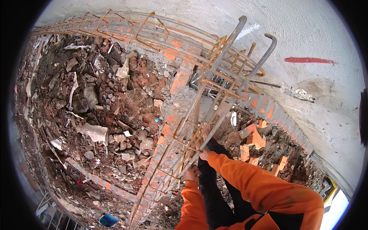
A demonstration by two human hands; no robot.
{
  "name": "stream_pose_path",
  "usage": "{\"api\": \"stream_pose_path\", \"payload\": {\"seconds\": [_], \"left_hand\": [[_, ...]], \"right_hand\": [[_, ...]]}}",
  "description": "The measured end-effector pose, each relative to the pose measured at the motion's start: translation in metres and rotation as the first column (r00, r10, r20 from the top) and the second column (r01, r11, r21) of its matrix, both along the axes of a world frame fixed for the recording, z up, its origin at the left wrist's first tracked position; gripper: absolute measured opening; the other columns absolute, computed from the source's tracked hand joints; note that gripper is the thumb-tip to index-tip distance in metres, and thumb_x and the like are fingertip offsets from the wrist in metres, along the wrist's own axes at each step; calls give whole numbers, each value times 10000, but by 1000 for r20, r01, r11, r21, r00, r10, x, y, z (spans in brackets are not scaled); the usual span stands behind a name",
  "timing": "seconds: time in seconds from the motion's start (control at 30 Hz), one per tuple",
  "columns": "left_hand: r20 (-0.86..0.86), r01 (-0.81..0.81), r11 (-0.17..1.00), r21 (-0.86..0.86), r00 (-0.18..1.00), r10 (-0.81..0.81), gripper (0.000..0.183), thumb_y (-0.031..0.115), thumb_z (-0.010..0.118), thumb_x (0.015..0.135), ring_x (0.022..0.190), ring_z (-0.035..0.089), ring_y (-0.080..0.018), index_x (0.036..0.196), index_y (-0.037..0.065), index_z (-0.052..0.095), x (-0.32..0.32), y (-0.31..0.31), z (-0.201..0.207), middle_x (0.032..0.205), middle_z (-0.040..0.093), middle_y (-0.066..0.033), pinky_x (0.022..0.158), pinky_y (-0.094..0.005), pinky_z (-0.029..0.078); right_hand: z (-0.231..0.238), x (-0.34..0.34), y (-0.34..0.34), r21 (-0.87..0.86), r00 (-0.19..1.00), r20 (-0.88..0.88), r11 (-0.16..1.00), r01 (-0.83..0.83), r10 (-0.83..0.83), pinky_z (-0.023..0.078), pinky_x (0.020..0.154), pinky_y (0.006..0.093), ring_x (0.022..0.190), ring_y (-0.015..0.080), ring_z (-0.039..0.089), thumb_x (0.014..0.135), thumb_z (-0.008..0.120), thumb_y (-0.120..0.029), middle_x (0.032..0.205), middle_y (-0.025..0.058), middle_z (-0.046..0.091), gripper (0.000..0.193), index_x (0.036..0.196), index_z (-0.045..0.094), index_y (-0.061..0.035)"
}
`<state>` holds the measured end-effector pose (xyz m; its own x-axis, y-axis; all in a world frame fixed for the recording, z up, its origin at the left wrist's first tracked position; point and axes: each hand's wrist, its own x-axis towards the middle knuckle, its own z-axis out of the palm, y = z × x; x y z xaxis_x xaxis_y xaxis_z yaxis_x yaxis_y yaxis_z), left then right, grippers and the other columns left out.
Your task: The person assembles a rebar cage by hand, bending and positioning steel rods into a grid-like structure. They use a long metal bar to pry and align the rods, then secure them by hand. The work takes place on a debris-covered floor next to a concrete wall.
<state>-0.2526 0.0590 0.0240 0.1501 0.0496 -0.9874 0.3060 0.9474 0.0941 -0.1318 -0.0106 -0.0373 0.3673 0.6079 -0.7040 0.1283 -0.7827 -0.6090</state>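
Note:
A long rebar cage [170,163] of rusty bars and square stirrups lies along a brick-and-mortar wall top, running from the lower edge up to the corner. At its right side, my right hand [204,147] is closed round one of its long bars, its fingers partly behind the steel. Just below, my left hand [192,173] makes a fist against the same side of the cage; what lies inside it is hidden. Two thick grey bars with hooked ends [268,38] rise from the corner, where a second rebar cage [130,28] meets this one along the plastered wall.
Rubble and reddish soil [111,103] fill the ground left of the wall top. Broken orange bricks [253,140] lie on the right. A plastered wall [306,38] with a red mark closes off the far side. A blue object [109,220] sits at the lower left.

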Motion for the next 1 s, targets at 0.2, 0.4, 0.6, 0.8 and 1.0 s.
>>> {"api": "stream_pose_path", "payload": {"seconds": [0.2,0.4,0.6,0.8,1.0], "left_hand": [[-46,23,1000,-13,999,-24,342,458,561,907,350,186,-65,857,120,575,15,0,12,465,227,88,358,-249,206],[-57,208,975,-77,975,-213,333,442,508,920,353,240,-66,765,148,526,3,-11,-1,476,299,71,353,-247,228],[-187,785,618,40,614,-767,399,401,589,870,500,561,-146,974,19,634,-14,-18,29,629,583,-55,473,-280,457],[-454,764,115,635,490,-744,313,317,683,848,587,574,-133,907,12,645,14,6,155,688,621,-83,560,-271,480],[-646,516,-407,754,472,-600,599,412,773,731,951,527,-296,1115,13,545,51,83,196,1057,556,-159,830,-418,446]], "right_hand": [[22,5,16,-283,556,-483,722,631,-676,445,737,339,873,231,545,923,490,-189,942,98,528,307,1202,447,-68],[68,17,26,-641,-232,-462,142,754,-856,414,413,252,447,120,447,942,518,-427,636,5,499,334,953,558,-96],[30,-27,-27,-570,-299,-593,128,811,-748,345,398,244,435,91,388,913,590,-397,608,-30,451,355,1138,593,-123],[50,-39,-9,-634,-387,-593,113,765,-706,403,433,278,473,118,496,868,643,-421,639,33,540,378,959,538,-69],[37,-63,-8,-608,-357,-462,-4,794,-812,354,399,254,440,105,464,894,604,-414,579,3,494,333,755,526,-122]]}}
